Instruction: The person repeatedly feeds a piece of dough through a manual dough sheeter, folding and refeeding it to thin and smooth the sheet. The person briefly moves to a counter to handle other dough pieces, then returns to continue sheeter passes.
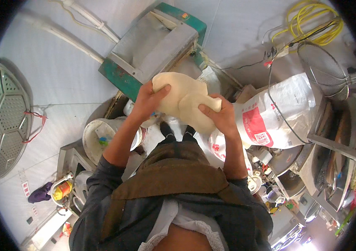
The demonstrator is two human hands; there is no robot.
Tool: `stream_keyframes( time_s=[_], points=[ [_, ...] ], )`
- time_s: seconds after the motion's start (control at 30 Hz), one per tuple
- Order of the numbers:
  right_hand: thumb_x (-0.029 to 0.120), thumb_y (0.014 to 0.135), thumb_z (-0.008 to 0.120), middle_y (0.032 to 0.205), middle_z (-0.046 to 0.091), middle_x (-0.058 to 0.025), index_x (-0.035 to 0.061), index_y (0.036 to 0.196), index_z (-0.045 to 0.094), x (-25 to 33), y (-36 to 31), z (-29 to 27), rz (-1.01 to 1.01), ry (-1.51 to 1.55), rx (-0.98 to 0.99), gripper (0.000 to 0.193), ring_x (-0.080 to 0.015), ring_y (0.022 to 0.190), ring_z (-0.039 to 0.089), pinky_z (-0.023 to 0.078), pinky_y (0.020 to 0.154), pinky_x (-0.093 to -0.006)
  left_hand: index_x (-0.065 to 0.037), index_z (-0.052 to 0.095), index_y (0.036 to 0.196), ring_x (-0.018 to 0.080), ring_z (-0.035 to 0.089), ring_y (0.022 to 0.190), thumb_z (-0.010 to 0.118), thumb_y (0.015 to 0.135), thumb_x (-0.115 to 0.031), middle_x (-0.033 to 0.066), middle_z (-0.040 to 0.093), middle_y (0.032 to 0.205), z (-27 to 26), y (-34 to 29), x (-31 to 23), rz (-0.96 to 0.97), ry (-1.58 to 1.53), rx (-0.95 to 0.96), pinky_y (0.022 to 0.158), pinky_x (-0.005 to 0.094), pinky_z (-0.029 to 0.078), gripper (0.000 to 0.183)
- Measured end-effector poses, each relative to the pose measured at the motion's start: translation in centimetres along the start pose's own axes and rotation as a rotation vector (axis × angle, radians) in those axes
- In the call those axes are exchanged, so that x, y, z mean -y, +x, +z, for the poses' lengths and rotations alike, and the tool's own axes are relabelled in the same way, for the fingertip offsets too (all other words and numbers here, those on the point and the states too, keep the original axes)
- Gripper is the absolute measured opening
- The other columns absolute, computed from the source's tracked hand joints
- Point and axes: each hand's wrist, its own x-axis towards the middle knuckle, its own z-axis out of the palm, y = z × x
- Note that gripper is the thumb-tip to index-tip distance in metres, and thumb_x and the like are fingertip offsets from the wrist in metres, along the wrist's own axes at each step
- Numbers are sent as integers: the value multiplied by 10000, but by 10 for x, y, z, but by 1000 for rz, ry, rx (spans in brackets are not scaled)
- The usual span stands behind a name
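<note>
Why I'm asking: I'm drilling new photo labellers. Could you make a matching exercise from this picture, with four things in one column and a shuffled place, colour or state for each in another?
Column one
1. Dough-like sheet
2. Coiled cable
3. Boxy machine
4. Large sack

Column two
A. Yellow, at the upper right
B. White with a red panel
C. Gripped by the left hand and the right hand
D. Green and grey

Right pairs: 1-C, 2-A, 3-D, 4-B
</note>
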Motion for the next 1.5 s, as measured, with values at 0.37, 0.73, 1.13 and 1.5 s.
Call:
stream_keyframes(
  time_s=[0.37,0.73,1.13,1.5],
  points=[
    [240,907,897,1047,759,-29,33,1191,743,10,33,34,35,306,-8,384,-128,901,701,577,802,-304,-9,655,1384,156,716,1086,693,1070,-215,67,742,1265,4,0,19,-23,-212,21,934,345,589,378],
    [272,926,874,1036,778,-62,4,1180,753,1,43,56,95,218,-164,389,-174,933,735,598,832,-333,-7,623,1396,179,720,1090,760,1008,-148,76,739,1256,8,-12,4,65,41,9,939,354,587,435],
    [38,971,759,1240,708,-98,39,1405,625,-22,0,-6,-382,167,-154,455,-196,1122,680,522,1032,-337,-93,723,1210,390,709,1015,697,720,76,113,750,1124,-2,-29,-76,706,1005,357,861,454,590,519],
    [248,1106,637,1269,707,-74,-5,1365,659,4,30,16,-121,130,651,363,-141,1172,632,516,1010,-329,-114,723,1197,308,723,1102,742,704,-20,60,737,1206,13,-37,-89,965,1054,557,887,439,612,503]
  ],
)
